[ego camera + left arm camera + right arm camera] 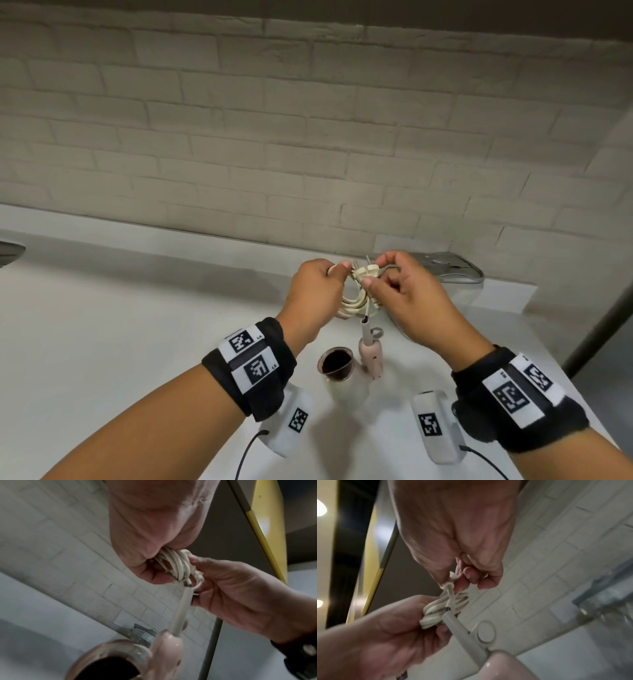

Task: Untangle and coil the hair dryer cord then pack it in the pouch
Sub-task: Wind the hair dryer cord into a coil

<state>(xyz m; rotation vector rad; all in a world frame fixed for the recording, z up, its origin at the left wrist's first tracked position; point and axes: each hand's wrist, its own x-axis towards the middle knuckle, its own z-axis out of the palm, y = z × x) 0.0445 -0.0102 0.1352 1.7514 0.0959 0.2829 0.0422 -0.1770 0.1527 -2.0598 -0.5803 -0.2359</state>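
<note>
Both hands are raised over the white counter [137, 342]. My left hand [337, 270] grips a coil of cream cord [354, 303], whose loops run through its curled fingers [154, 573]. My right hand [376, 270] pinches the cream plug [363, 273] at the top of the coil, prongs pointing up. The pink hair dryer [370, 356] hangs below the coil by its grey cord sleeve [462, 628], its dark nozzle opening [337, 363] facing the camera. A grey and clear pouch [448, 270] lies on the counter behind my right hand, also in the right wrist view [607, 595].
A pale brick wall [308, 137] backs the counter. The counter steps in and ends at the right, where a grey post [603, 325] stands. A dark object [10, 251] shows at the far left edge. Bare counter stretches to the left of my hands.
</note>
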